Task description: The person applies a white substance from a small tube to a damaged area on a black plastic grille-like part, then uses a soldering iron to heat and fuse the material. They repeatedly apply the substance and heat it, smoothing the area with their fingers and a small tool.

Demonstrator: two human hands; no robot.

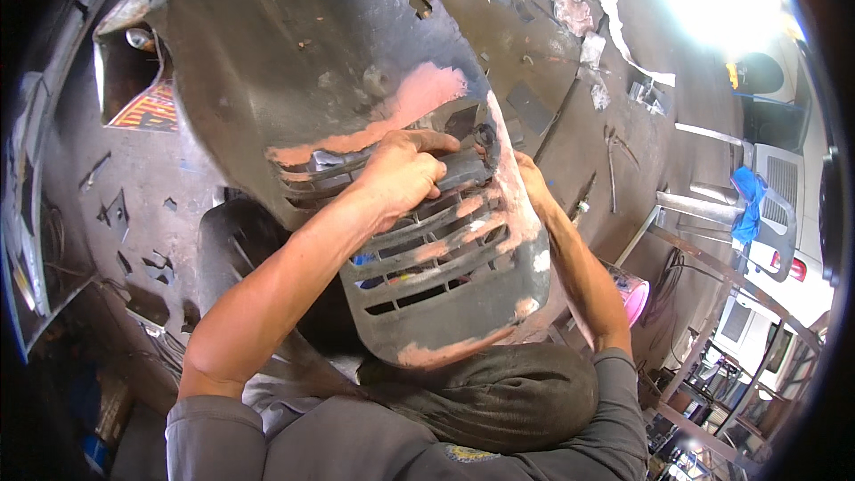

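A large dark grey plastic panel (329, 53) with pink filler patches and slotted louvers rests across my lap. My left hand (405, 165) lies over the upper louvers, index finger reaching along a dark bar and the other fingers curled onto it, beside a dark torn piece near the right edge. My right hand (527, 174) grips that right edge from outside, its fingertips partly hidden behind the panel.
Scraps and tools lie on the grey floor (561, 142). A crumpled metal piece (125, 62) is at left. At right stand a metal frame (686, 205) with blue cloth, a white vehicle (802, 187) and a pink bucket (630, 289).
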